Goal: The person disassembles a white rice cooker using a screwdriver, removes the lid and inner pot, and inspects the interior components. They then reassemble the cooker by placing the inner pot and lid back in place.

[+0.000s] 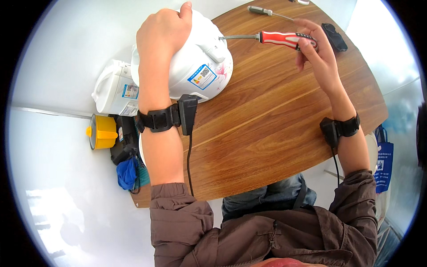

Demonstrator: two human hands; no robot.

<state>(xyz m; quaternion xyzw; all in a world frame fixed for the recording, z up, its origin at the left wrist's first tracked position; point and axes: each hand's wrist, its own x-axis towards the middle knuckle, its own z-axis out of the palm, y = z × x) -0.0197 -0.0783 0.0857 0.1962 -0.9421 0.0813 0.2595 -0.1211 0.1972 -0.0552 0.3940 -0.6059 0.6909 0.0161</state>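
Observation:
A white rounded appliance with a pink flower print, which looks like a rice cooker (178, 75), lies tilted at the far left of the table. My left hand (165, 33) is closed over its upper left part, with the fingertips hidden. In my right hand (318, 53) is a screwdriver (280, 39) with a red, white and black handle. Its shaft points left, and the tip meets the cooker near a protruding white part (211, 46). Whether the tip sits in a screw is too small to tell.
A second screwdriver (260, 10) and a black case (334, 38) lie at the wooden table's (267, 124) far right. Left of the cooker stand a smaller white appliance (116, 91), a yellow pot (104, 132) and a blue cloth (127, 173). A blue bag (383, 160) hangs at right.

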